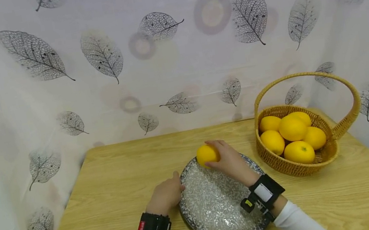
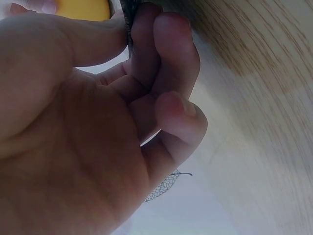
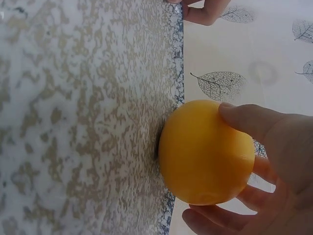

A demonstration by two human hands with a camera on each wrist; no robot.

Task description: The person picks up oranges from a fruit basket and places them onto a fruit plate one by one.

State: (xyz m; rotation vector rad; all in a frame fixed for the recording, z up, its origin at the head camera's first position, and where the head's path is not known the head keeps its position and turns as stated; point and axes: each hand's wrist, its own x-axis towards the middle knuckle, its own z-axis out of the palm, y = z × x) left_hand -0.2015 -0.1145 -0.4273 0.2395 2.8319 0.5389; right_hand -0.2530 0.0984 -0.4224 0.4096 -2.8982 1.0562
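A round speckled grey plate (image 1: 217, 203) with a dark rim lies on the wooden table. My left hand (image 1: 166, 193) is at its left edge; in the left wrist view the plate's rim (image 2: 128, 24) runs between thumb and curled fingers, which pinch it. My right hand (image 1: 230, 162) reaches across the plate and grips a yellow lemon (image 1: 207, 155) at the far rim. Seen from the right wrist, the lemon (image 3: 205, 154) is smooth and rounded, with the thumb on one side and fingers on the other. It sits against the plate's surface or just above it; I cannot tell which.
A wicker basket (image 1: 288, 166) with a tall arched handle stands right of the plate, holding several yellow lemons (image 1: 293, 127). Wooden table (image 1: 108, 184) extends to the left. Behind it hangs a pale leaf-print curtain (image 1: 177, 71).
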